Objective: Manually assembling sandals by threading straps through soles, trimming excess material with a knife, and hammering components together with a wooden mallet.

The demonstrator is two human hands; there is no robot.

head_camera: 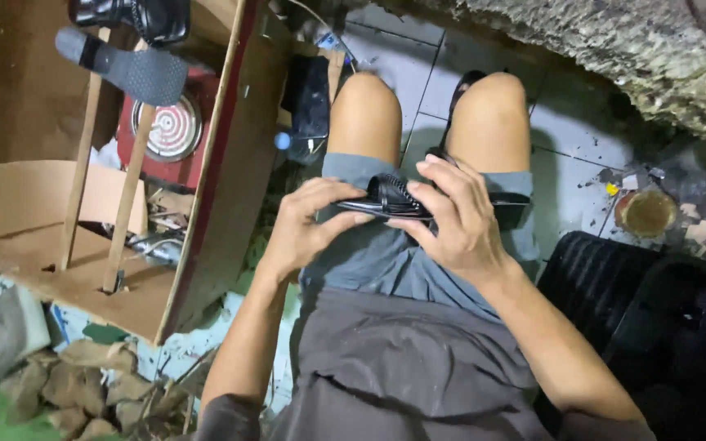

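You sit over a tiled floor with a black sandal (398, 198) across your lap, both hands on it. Far out at ten o'clock a wooden crate (230, 155) lies open, a round red stove (169, 131) inside it and a dark shoe sole (136, 72) propped on a wooden stick (128, 200) above. At eight o'clock, crumpled brown scraps (83, 384) litter the ground.

Your left hand (300, 233) grips the sandal's near end, fingers curled over the top edge and thumb pressing in from below. Your right hand (459, 224) clamps the other end at three o'clock of the strap, fingers spread flat across it — the sandal rests just above your grey shorts (386, 261), between knees and waist.

The step in hand looks like pressing or checking the sandal; the next move would seem to call for a steady two-handed hold and firm pressure along the sole.

At two o'clock a small round cup of brownish stuff (647, 212) stands on the floor beside a black cushion (614, 286). Most of the sandal is hidden by your right hand — whether its strap and sole are joined cannot be made out.
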